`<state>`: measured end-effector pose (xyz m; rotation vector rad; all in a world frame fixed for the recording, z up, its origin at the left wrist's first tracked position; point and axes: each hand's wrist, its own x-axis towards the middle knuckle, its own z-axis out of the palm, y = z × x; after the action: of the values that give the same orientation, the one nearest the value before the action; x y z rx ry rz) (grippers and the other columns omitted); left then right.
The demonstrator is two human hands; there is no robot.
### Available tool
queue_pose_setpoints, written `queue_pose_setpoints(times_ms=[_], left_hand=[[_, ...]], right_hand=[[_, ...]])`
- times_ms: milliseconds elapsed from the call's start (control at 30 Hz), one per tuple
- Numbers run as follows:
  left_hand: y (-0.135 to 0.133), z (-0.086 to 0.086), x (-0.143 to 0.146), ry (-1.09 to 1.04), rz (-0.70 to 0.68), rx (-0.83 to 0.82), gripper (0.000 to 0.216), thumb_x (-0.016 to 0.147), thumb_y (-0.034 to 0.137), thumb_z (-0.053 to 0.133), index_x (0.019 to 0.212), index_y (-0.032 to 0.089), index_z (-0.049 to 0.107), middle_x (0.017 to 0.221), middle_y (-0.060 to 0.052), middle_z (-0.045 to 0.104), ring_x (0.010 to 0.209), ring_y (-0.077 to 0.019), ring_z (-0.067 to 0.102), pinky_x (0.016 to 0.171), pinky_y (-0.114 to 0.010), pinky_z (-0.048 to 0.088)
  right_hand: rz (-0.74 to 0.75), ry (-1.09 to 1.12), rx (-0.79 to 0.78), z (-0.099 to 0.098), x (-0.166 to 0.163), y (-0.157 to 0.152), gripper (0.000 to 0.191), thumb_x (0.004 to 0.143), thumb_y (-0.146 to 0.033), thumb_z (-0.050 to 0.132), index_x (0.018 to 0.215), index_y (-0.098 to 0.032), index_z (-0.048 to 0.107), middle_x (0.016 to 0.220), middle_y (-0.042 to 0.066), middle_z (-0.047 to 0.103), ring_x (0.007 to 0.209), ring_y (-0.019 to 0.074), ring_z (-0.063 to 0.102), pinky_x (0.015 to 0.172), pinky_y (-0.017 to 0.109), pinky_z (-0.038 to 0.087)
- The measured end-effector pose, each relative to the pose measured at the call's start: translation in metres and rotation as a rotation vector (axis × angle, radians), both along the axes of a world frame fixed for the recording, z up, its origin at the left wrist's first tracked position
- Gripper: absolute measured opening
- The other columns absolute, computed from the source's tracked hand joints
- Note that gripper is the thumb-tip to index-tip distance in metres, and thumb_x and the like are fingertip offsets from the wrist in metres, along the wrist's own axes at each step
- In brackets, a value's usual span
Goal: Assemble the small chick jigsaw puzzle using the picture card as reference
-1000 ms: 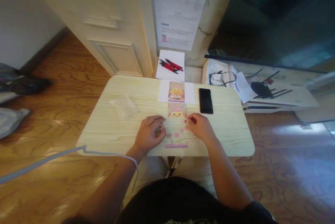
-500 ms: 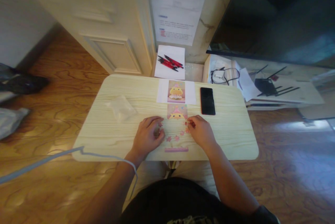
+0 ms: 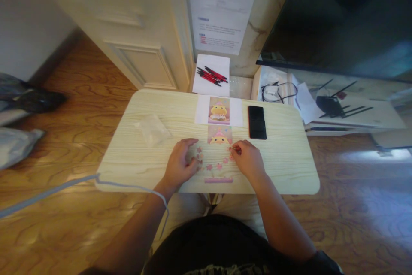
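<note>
My left hand (image 3: 180, 162) rests on the table left of the loose pink puzzle pieces (image 3: 219, 166), thumb and forefinger apart with nothing between them. Across from it, my right hand (image 3: 248, 159) is closed in a pinch at the right end of the pieces, on what looks like a small puzzle piece (image 3: 232, 149), partly hidden by the fingers. Between the hands and slightly farther away lies the joined upper part of the puzzle (image 3: 219, 134), showing a yellow character in a pink hat. A joined pink bottom strip (image 3: 219, 180) lies near the front edge.
Behind the puzzle, a printed reference picture (image 3: 219, 111) lies on the table (image 3: 283, 167). A black phone (image 3: 257, 122) is at its right, and a clear plastic bag (image 3: 155, 130) at the left. Red-black pens (image 3: 212, 76) lie beyond the table. A grey cord (image 3: 128, 185) crosses my left forearm.
My left hand has drawn back slightly left, its fingers parting and uncovering several pieces. My right hand keeps its pinch in nearly the same spot. The view has shifted slightly.
</note>
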<state>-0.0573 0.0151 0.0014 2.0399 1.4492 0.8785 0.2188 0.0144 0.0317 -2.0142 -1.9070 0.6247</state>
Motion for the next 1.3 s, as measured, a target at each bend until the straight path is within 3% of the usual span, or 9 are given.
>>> queue_pose_setpoints(times_ms=[200,533,633,733,800,1033,1300], left_hand=[[0.000,-0.010,-0.008,-0.261,0.141,-0.078,0.063,0.072,0.009,0.055,0.133,0.021,0.058,0.124,-0.006,0.069,0.113,-0.0234,0.066,0.105,-0.043,0.055],[-0.005,-0.007,-0.014,0.024,0.091,-0.018,0.045,0.085,0.020,0.064,0.130,0.022,0.062,0.126,-0.007,0.068,0.119,-0.0262,0.064,0.107,-0.044,0.053],[-0.007,-0.006,-0.012,0.091,0.104,0.046,0.035,0.086,0.021,0.064,0.122,0.022,0.066,0.124,-0.008,0.068,0.120,-0.0271,0.063,0.108,-0.045,0.052],[-0.007,-0.005,-0.009,0.085,0.115,0.081,0.030,0.086,0.016,0.062,0.115,0.022,0.067,0.120,-0.007,0.068,0.118,-0.0261,0.063,0.108,-0.044,0.051],[-0.005,-0.006,-0.008,0.078,0.110,0.091,0.030,0.085,0.013,0.060,0.113,0.022,0.066,0.118,-0.007,0.068,0.117,-0.0257,0.063,0.108,-0.043,0.051],[-0.003,-0.006,-0.010,0.069,0.059,0.069,0.035,0.082,0.011,0.061,0.114,0.022,0.066,0.115,-0.006,0.069,0.114,-0.0251,0.064,0.105,-0.043,0.052],[-0.003,-0.007,-0.011,0.046,0.055,0.065,0.036,0.081,0.008,0.058,0.113,0.023,0.067,0.114,-0.005,0.070,0.112,-0.0243,0.065,0.102,-0.042,0.052]], right_hand=[[-0.035,-0.025,0.010,-0.002,-0.007,0.002,0.013,0.091,-0.033,0.075,0.085,-0.023,0.069,0.089,0.001,0.072,0.080,0.0173,0.065,0.071,0.029,0.039],[0.064,0.053,0.091,-0.001,-0.026,-0.005,0.012,0.095,-0.030,0.069,0.087,-0.021,0.069,0.087,0.003,0.070,0.080,0.0185,0.064,0.073,0.030,0.044],[0.161,0.100,0.120,-0.001,-0.037,-0.008,0.010,0.097,-0.022,0.063,0.097,-0.020,0.073,0.099,0.006,0.072,0.092,0.0202,0.067,0.083,0.031,0.049],[0.283,0.105,0.126,0.001,-0.053,-0.006,0.022,0.099,-0.018,0.059,0.114,-0.020,0.075,0.116,0.009,0.071,0.108,0.0224,0.067,0.097,0.034,0.049],[0.323,0.095,0.114,0.003,-0.062,-0.004,0.026,0.101,-0.017,0.056,0.119,-0.020,0.074,0.118,0.009,0.070,0.111,0.0225,0.066,0.101,0.034,0.049],[0.425,0.021,0.063,0.006,-0.070,-0.004,0.013,0.099,-0.021,0.064,0.103,-0.020,0.076,0.103,0.007,0.070,0.101,0.0219,0.066,0.095,0.033,0.050],[0.443,0.004,0.059,-0.002,-0.083,-0.018,0.012,0.101,-0.027,0.065,0.106,-0.023,0.074,0.104,0.005,0.069,0.102,0.0214,0.066,0.096,0.034,0.048]])
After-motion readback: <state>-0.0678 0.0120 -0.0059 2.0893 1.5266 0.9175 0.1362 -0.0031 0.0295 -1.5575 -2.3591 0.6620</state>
